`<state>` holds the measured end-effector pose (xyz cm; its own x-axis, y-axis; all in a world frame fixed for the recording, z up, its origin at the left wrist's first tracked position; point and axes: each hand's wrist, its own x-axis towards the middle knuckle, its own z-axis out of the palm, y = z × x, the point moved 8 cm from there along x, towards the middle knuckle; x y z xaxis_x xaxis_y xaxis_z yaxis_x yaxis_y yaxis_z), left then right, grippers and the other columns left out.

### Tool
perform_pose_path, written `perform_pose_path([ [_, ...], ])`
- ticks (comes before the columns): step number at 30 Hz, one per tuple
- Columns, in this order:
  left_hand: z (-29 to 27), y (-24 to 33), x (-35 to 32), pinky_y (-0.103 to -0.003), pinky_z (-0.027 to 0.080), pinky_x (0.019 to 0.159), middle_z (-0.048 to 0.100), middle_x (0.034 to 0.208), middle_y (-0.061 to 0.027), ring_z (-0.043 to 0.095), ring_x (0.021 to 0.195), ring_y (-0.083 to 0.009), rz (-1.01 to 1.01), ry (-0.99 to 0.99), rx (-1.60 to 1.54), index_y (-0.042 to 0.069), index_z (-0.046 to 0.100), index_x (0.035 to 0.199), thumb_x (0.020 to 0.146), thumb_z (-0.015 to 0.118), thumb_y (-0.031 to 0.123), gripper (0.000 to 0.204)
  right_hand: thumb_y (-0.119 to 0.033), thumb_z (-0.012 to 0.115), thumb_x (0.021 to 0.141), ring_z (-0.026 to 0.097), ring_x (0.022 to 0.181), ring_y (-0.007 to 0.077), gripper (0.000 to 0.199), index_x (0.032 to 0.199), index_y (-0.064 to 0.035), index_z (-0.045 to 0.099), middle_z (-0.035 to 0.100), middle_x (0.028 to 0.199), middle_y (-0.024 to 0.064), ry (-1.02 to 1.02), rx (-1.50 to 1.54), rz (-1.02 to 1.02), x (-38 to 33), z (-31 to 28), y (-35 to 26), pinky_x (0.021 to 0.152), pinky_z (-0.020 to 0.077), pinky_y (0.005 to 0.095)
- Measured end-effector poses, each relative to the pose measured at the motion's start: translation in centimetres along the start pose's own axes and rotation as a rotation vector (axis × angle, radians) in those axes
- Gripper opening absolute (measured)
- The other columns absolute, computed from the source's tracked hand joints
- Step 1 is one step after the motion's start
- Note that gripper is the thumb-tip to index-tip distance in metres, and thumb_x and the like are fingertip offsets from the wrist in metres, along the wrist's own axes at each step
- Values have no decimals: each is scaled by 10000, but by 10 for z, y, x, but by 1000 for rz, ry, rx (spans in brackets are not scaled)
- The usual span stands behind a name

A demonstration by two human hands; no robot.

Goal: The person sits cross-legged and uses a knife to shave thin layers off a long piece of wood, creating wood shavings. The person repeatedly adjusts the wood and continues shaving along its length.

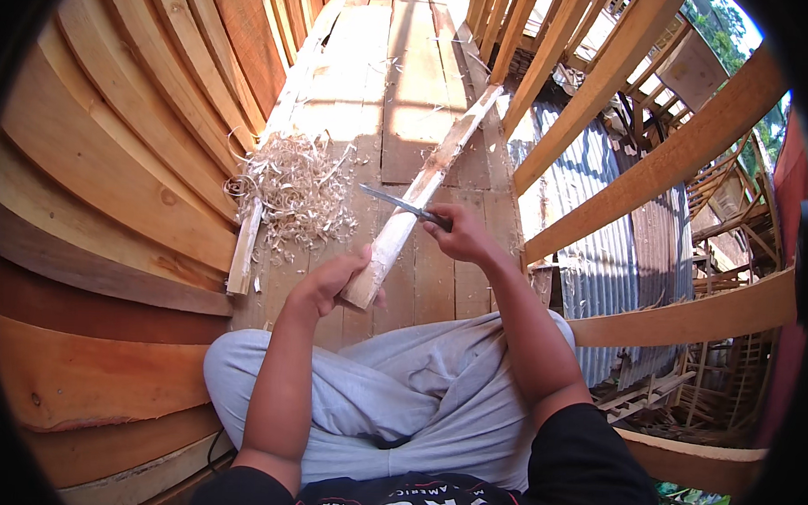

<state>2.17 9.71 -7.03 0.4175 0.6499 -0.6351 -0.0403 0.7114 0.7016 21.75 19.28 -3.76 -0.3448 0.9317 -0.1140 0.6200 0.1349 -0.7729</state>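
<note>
So we've got the long pale wooden batten lying across the plank floor, near end by our knees. Our left hand is wrapped shut around that near end, pinning it. Our right hand is closed on the dark handle of a slim steel knife, blade laid across the batten just beyond our fingers. We reckon shallow strokes away from the left fingers work best. A heap of curly pale wood shavings sits left of the fingers, curved hull planks further out.
</note>
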Motion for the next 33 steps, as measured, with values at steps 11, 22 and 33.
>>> perform_pose_path([
  [11,-15,-1,3,-324,499,425,614,724,-161,621,542,-202,17,462,191,-95,542,1071,1031,257,382,557,-357,342,975,630,711,457,556,712,-1,678,649,742,258,222,-438,186,-7,19,-8,706,491,542],
  [22,7,-8,-4,-327,499,424,578,677,-136,585,496,-198,-13,434,229,-103,532,1056,1029,231,392,580,-286,410,926,610,582,442,493,614,10,651,609,614,250,584,-539,99,15,-23,8,608,494,531],
  [33,-9,-8,-8,-350,477,418,576,642,-127,572,471,-211,-30,408,141,-74,545,1044,1015,217,403,579,-298,397,927,607,586,447,510,599,7,642,610,622,255,531,-457,15,24,-23,-3,632,499,535],
])
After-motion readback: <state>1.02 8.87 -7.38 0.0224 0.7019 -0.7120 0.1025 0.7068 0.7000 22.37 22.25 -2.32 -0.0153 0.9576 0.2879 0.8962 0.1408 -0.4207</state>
